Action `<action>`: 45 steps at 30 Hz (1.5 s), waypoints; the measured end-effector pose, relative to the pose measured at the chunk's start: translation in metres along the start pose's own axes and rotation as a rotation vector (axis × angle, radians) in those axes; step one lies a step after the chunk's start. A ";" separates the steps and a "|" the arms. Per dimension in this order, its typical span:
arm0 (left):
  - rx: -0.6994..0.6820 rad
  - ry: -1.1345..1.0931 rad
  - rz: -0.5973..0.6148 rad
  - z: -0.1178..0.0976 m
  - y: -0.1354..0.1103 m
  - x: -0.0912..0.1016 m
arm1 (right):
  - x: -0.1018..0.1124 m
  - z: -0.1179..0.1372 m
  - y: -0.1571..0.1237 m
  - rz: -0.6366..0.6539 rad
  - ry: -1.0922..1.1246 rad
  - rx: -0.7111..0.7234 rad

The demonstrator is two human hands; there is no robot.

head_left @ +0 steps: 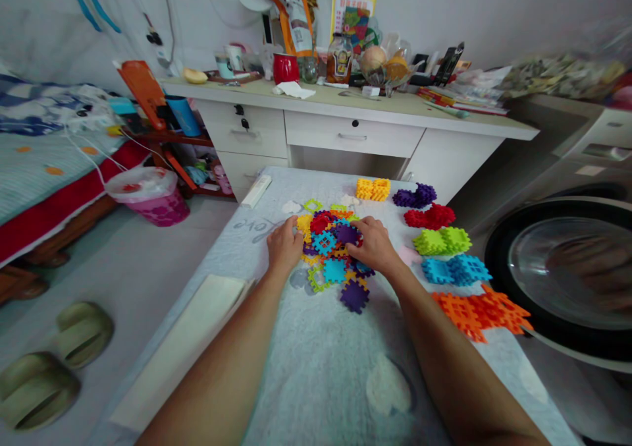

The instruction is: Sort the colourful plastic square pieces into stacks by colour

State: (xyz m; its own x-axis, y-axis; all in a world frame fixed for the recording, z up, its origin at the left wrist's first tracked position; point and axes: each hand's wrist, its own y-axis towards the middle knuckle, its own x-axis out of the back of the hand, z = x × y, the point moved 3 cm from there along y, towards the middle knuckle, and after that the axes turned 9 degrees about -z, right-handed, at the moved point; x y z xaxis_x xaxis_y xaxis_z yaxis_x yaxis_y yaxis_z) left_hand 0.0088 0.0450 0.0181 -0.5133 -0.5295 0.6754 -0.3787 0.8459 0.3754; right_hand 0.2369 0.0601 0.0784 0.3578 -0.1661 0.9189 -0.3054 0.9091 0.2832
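Both hands are at a mixed pile of toothed plastic building tiles (324, 242) on the cloth-covered table. At the pile's left edge, my left hand (285, 244) has its fingers closed on a yellow tile (304, 224). Across from it, my right hand (374, 244) grips a purple tile (347, 234) between thumb and fingers. Blue, red, green and orange tiles lie between the hands. A light blue tile (334, 270) and another purple tile (355, 296) lie at the near side. Some of the fingertips are hidden.
Sorted rows line the table's right side: yellow tiles (373, 189), purple tiles (415, 195), red tiles (430, 216), green tiles (442, 240), blue tiles (455, 270) and orange tiles (481, 311). A white box (257, 191) sits far left. A washing machine (563, 163) stands right.
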 end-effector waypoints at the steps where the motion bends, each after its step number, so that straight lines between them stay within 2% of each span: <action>1: 0.001 0.004 0.000 0.000 0.000 0.000 | -0.002 0.000 0.000 0.017 -0.003 0.005; 7: -0.005 0.013 0.003 -0.002 0.000 0.001 | -0.009 0.002 -0.002 0.022 0.008 0.016; 10: 0.001 0.032 -0.001 -0.003 0.000 0.001 | 0.000 -0.003 0.004 0.010 0.011 0.037; 13: 0.002 0.049 -0.003 -0.003 0.001 0.000 | 0.016 -0.019 0.021 -0.010 -0.050 0.048; 16: -0.010 0.050 -0.013 -0.003 0.001 0.000 | 0.035 -0.045 0.048 0.000 -0.199 0.030; 21: -0.032 0.055 -0.031 -0.001 0.001 -0.001 | 0.055 -0.109 0.088 0.030 -0.431 -0.046; 25: -0.030 0.054 -0.026 -0.002 0.001 -0.001 | 0.060 -0.161 0.106 -0.026 -0.509 -0.085; 29: -0.014 0.050 -0.011 -0.002 0.002 -0.001 | 0.055 -0.194 0.115 -0.003 -0.564 -0.143; 38: -0.012 0.048 -0.006 0.000 0.003 -0.001 | 0.039 -0.212 0.125 0.052 -0.577 -0.219; 45: -0.021 0.053 -0.001 0.000 0.003 -0.002 | 0.039 -0.212 0.122 0.047 -0.614 -0.235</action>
State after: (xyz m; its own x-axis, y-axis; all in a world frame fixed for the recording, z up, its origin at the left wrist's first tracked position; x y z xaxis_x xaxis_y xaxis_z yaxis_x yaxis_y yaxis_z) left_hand 0.0083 0.0482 0.0177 -0.4709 -0.5266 0.7078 -0.3624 0.8469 0.3890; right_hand 0.4012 0.2453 0.0905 -0.2406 -0.2485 0.9383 -0.0825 0.9684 0.2353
